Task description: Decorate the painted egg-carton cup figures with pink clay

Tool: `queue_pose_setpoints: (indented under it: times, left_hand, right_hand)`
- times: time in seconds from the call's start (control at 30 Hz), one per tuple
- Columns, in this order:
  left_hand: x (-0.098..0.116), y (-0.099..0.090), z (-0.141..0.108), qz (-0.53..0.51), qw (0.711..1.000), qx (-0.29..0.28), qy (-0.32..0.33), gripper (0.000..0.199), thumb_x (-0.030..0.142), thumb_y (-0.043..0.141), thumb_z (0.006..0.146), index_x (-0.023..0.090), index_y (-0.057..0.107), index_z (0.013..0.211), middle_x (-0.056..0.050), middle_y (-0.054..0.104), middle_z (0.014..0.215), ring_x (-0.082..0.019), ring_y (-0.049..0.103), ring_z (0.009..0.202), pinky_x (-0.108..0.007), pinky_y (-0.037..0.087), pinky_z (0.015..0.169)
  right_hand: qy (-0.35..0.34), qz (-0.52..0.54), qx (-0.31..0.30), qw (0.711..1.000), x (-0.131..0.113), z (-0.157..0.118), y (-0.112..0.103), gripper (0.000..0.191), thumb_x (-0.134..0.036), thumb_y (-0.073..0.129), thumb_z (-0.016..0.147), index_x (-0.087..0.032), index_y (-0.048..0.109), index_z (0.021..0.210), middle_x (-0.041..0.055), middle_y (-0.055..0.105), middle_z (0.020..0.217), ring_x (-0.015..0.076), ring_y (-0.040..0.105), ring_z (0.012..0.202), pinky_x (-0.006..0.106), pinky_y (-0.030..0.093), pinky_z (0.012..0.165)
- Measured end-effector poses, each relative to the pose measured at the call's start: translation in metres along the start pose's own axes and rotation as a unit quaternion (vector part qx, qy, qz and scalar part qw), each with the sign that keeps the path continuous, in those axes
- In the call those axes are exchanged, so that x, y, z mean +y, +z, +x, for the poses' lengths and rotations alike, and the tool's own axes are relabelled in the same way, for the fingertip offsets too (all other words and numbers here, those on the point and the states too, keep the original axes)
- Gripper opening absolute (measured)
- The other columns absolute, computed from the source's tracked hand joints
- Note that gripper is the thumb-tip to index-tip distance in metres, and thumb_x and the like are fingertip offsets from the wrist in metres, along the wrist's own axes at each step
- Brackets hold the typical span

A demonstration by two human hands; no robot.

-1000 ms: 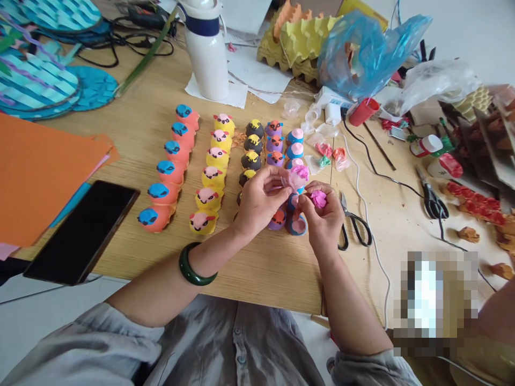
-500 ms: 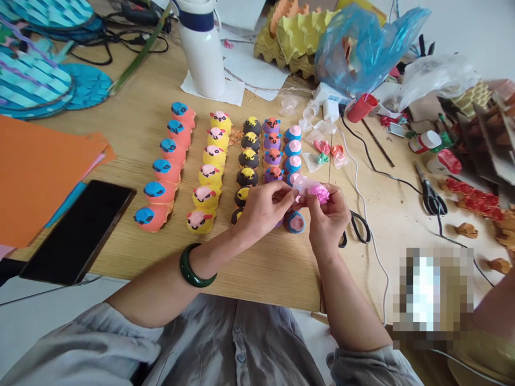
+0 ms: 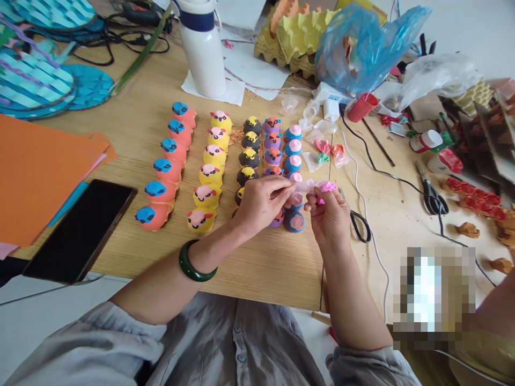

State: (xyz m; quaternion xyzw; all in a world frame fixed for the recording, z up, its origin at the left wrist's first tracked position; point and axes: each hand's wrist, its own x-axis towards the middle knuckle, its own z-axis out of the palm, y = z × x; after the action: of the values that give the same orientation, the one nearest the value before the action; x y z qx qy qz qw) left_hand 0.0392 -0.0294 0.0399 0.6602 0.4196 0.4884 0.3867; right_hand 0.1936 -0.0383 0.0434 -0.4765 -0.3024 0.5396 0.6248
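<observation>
Two bare hands work over the pale wood-grain worktop (image 3: 273, 268), just above rows of painted egg-carton cups. A strip of translucent pink tissue paper (image 3: 309, 186) stretches almost level between them, its long axis running left to right. Its right end bunches into a deeper magenta wad (image 3: 329, 186).

The left hand (image 3: 263, 202), a green bangle (image 3: 189, 261) on its wrist, is nearly closed, pinching the paler end between thumb and fingers. The right hand (image 3: 328, 217) is partly curled, its fingertips closed on the strip just under the wad, which makes it the nearer hand to the bunched end.

Below the strip, partly hidden by the hands, stands a blue cup with a pink centre (image 3: 295, 221). More blue cups with pink tops (image 3: 294, 140) line up beyond it, beside purple, black, yellow and orange rows. Black-handled steel scissors (image 3: 367, 231) lie just right of the right hand.

Farther off, a crumpled blue plastic bag (image 3: 374, 37) holds orange-brown carton scraps. A tilted red plastic cup (image 3: 362, 107) lies just beside it, its contents not visible.
</observation>
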Motion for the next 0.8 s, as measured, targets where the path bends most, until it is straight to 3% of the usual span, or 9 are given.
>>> queue_pose_setpoints:
  times: [0.1,0.23,0.4,0.63,0.8]
  left_hand:
    - [0.004,0.002,0.001,-0.196,0.97,-0.048,-0.133,0.026,0.036,0.067,0.092,0.016,0.072,0.077,-0.001,0.071,0.065,-0.01,0.062,0.052,-0.021,0.052,0.054]
    - [0.006,0.005,0.003,-0.359,0.916,-0.035,-0.174,0.025,0.038,0.08,0.081,0.015,0.074,0.075,0.0,0.071,0.069,-0.01,0.068,0.062,-0.021,0.059,0.064]
    - [0.007,0.008,0.001,-0.365,0.906,-0.013,-0.216,0.027,0.038,0.086,0.074,0.013,0.078,0.082,-0.004,0.077,0.079,-0.013,0.074,0.07,-0.026,0.064,0.073]
    - [0.003,0.011,-0.001,-0.378,0.895,0.04,-0.234,0.028,0.035,0.087,0.073,0.014,0.078,0.089,-0.006,0.079,0.084,-0.019,0.078,0.079,-0.034,0.066,0.08]
    - [-0.005,0.009,-0.001,-0.326,0.925,0.06,-0.186,0.025,0.034,0.083,0.078,0.016,0.078,0.094,-0.004,0.08,0.09,-0.019,0.079,0.079,-0.03,0.066,0.076]
  right_hand:
    - [0.017,0.016,0.0,1.0,-0.002,0.002,-0.002,0.019,-0.028,0.083,0.064,-0.02,0.067,0.068,-0.0061,0.058,0.056,0.0065,0.055,0.05,0.016,0.054,0.046]
    - [0.032,0.021,-0.023,0.999,-0.002,0.002,-0.001,0.02,-0.032,0.084,0.064,-0.021,0.067,0.069,-0.0059,0.057,0.056,0.0068,0.053,0.049,0.017,0.052,0.045]
    - [0.043,-0.007,-0.046,0.998,0.0,0.002,-0.003,0.021,-0.036,0.08,0.07,-0.021,0.066,0.074,-0.0063,0.055,0.058,0.0066,0.049,0.049,0.018,0.047,0.043]
    - [-0.033,-0.03,-0.065,0.997,0.0,0.001,-0.005,0.025,-0.038,0.073,0.078,-0.027,0.065,0.098,-0.0037,0.06,0.077,0.0111,0.057,0.066,0.021,0.05,0.05]
    - [-0.129,-0.155,-0.065,0.977,0.007,-0.001,-0.005,0.037,-0.039,0.084,0.074,-0.028,0.063,0.102,-0.0018,0.065,0.093,0.0114,0.061,0.068,0.024,0.054,0.053]
